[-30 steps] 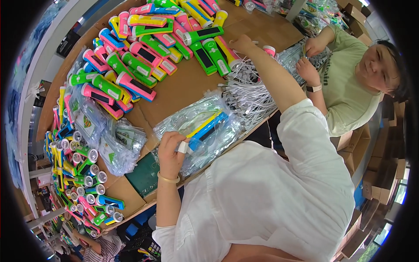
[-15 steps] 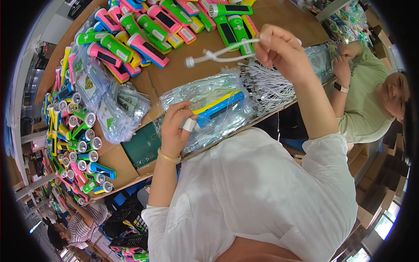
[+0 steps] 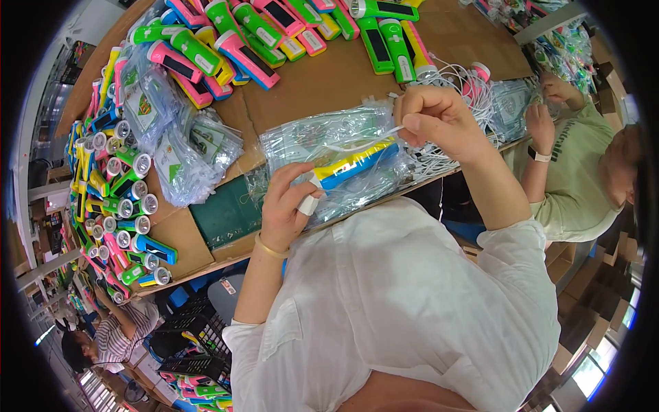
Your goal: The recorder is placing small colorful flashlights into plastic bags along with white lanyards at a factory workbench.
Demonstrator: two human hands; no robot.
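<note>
A yellow and blue flashlight (image 3: 364, 165) lies slantwise in a clear plastic bag, on top of a stack of clear printed bags (image 3: 295, 141). My left hand (image 3: 283, 209) is closed at the flashlight's near left end, pinching the bag's edge; a white wrap covers one finger. Above the flashlight's far right end, my right hand (image 3: 439, 123) pinches a white cable (image 3: 364, 147). That cable stretches left over the flashlight and bag; its left tip is hard to make out. A pile of white cables (image 3: 432, 161) lies beneath and beside my right hand.
Many colourful flashlights (image 3: 254, 58) are heaped at the back, and more stand along the left (image 3: 127, 206). Bagged printed cards (image 3: 178, 158) lie left of the stack, near a green mat (image 3: 230, 213). A co-worker in a green shirt (image 3: 570, 172) works at the right.
My right hand has lowered the cable from above the table to just over the bagged flashlight. My left hand remains at the flashlight's end. The whole view has shifted slightly.
</note>
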